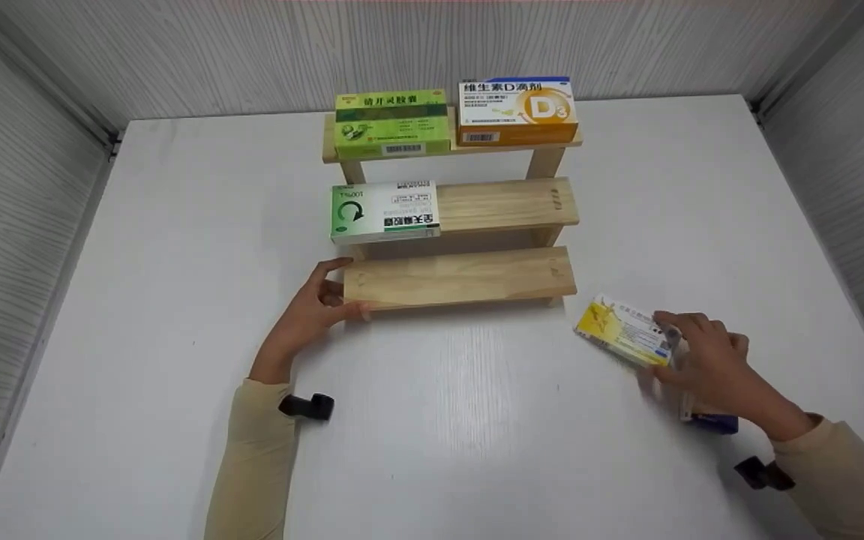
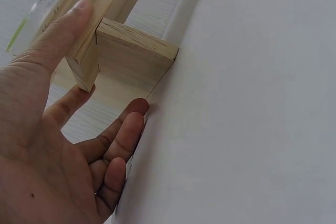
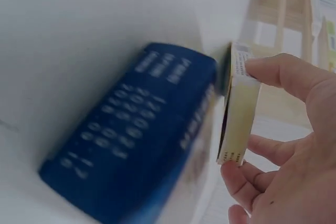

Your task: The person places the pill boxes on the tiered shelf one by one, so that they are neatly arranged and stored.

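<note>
My left hand (image 1: 317,304) grips the left end of the lowest board of a three-step wooden rack (image 1: 462,279), thumb at the front edge and forefinger at the back. The left wrist view shows the other fingers loosely bent beside the rack's leg (image 2: 136,40). To the right of the rack, my right hand (image 1: 709,364) holds a yellow-and-white medicine box (image 1: 623,330) by its right end, between thumb and fingers. A dark blue-ended box (image 1: 713,422) lies on the table beneath that hand, partly hidden; its printed blue end (image 3: 131,135) looms large in the right wrist view.
On the top step stand a green medicine box (image 1: 392,124) and an orange-and-white vitamin D box (image 1: 516,112). A green-and-white box (image 1: 385,211) occupies the left of the middle step. Wood-grain panels (image 1: 432,52) border the white table (image 1: 462,450).
</note>
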A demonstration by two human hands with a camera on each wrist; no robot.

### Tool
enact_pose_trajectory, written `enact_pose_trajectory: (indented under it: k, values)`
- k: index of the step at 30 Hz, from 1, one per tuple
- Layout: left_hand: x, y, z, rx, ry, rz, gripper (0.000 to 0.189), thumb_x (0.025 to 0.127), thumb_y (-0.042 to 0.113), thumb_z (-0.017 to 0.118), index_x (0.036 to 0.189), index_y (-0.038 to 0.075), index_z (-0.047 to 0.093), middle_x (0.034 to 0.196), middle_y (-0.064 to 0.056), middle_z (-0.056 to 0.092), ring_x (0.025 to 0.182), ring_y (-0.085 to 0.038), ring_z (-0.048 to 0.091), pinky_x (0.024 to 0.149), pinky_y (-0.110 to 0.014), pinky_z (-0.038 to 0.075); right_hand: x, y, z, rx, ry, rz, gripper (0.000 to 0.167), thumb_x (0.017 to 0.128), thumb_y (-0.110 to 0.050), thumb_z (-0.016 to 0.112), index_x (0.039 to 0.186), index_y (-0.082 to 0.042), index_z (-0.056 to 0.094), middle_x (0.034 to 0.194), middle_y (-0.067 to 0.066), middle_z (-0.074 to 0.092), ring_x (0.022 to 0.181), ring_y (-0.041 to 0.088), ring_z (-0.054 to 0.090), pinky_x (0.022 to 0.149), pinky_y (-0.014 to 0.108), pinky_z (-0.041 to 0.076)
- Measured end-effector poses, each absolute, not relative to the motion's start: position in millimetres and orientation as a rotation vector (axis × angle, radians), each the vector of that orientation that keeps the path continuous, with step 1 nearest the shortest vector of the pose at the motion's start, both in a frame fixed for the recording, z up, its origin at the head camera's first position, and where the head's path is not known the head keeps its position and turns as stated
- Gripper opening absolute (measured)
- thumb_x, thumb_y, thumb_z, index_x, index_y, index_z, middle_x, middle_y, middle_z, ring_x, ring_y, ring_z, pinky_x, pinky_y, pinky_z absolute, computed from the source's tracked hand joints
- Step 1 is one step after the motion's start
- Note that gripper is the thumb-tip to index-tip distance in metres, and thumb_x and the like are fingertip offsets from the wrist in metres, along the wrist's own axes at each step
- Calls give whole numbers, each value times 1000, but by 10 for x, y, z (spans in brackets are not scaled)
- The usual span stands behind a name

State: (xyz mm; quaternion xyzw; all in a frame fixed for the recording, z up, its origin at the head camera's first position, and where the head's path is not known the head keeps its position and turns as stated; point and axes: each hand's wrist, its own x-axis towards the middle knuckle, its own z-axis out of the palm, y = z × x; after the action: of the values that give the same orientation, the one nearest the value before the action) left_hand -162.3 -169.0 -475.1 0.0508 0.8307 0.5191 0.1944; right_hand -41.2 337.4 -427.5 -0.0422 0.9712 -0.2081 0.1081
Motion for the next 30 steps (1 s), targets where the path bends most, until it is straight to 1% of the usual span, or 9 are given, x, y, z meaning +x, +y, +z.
enact_pose_trajectory:
  k: [3, 6, 9, 13, 15, 20, 24, 27, 30]
  values:
    - [-1629, -1693, -4759, 147, 2333, 1449, 84, 80, 36, 78, 148, 22, 30, 117, -17, 54, 93, -21, 49, 76, -32, 39, -422, 3426, -4193, -153, 2862, -719, 72, 78, -9, 75, 140, 1, 40, 134, 31, 42, 114, 48, 39, 82, 53, 21]
    - [-1630, -1691, -4757, 141, 2338, 1442, 85, 80, 37, 78, 148, 23, 30, 116, -17, 54, 93, -21, 48, 76, -32, 38, -429, 3473, -4105, -178, 2842, -830, 70, 80, -4, 73, 142, 0, 39, 137, 29, 39, 113, 42, 38, 84, 47, 26]
    - [-1625, -1686, -4750, 134, 2341, 1437, 85, 80, 37, 78, 148, 23, 31, 117, -17, 54, 94, -22, 48, 76, -32, 39, -432, 3511, -4025, -227, 2854, -918, 69, 81, 0, 72, 142, -2, 39, 138, 24, 39, 113, 28, 36, 84, 37, 29]
    - [-1620, -1682, -4747, 129, 2342, 1432, 85, 80, 38, 78, 148, 23, 31, 118, -18, 54, 95, -22, 48, 77, -33, 39, -460, 3549, -3927, -290, 2917, -972, 70, 80, 4, 72, 142, -6, 40, 137, 18, 41, 108, 4, 31, 80, 24, 27]
    - [-1618, -1683, -4748, 123, 2341, 1431, 85, 80, 38, 78, 148, 23, 31, 118, -18, 54, 95, -23, 49, 77, -33, 38, -490, 3564, -3883, -316, 2937, -999, 72, 79, 6, 72, 142, -7, 41, 136, 15, 42, 106, -2, 30, 79, 20, 27]
    - [-1613, -1691, -4749, 113, 2339, 1428, 84, 80, 39, 78, 148, 24, 30, 117, -18, 53, 95, -23, 48, 77, -33, 38, -612, 3552, -3790, -356, 2972, -1049, 74, 79, 9, 71, 143, -10, 41, 137, 4, 40, 108, -4, 32, 79, 13, 28]
    - [-1616, -1697, -4752, 113, 2343, 1428, 84, 80, 38, 78, 148, 23, 31, 116, -17, 54, 94, -22, 49, 76, -32, 38, -759, 3502, -3731, -367, 2962, -1082, 74, 80, 9, 70, 144, -12, 40, 138, -10, 38, 109, -4, 34, 80, 9, 30]
    - [-1622, -1698, -4755, 121, 2346, 1431, 83, 81, 37, 77, 148, 22, 30, 116, -17, 55, 93, -21, 50, 75, -31, 39, -871, 3434, -3685, -388, 2935, -1095, 74, 82, 7, 69, 145, -14, 39, 139, -10, 38, 110, -4, 34, 80, 9, 31]
    - [-1624, -1694, -4754, 130, 2346, 1425, 84, 82, 37, 76, 149, 22, 29, 116, -17, 55, 93, -21, 50, 76, -31, 39, -976, 3344, -3630, -444, 2908, -1099, 73, 83, 6, 69, 146, -15, 38, 142, -3, 38, 110, -4, 36, 80, 10, 31]
